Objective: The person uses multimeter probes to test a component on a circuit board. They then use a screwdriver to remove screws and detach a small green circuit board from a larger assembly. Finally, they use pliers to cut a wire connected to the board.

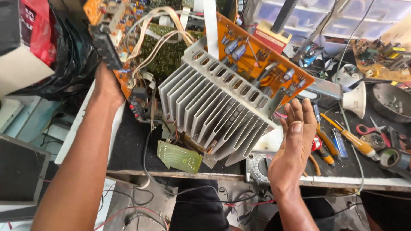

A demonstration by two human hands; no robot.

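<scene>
Two bare hands steady a gutted amplifier assembly tilted up over a cluttered repair bench.

The left hand [105, 83] grips the far side of the orange circuit board [257, 55] stack among loose ribbon wires [158, 25]; its fingers are hidden behind the boards. The right hand [295, 137] is open flat, fingers together, held just beside the lower corner of the grey finned heat sink [218, 107], contact unclear. A small green board [179, 156] hangs at the bench edge [205, 175]. Screwdrivers [349, 139], scissors [370, 128] and a tape roll [394, 158] crowd the right side, leaving little room there.
</scene>
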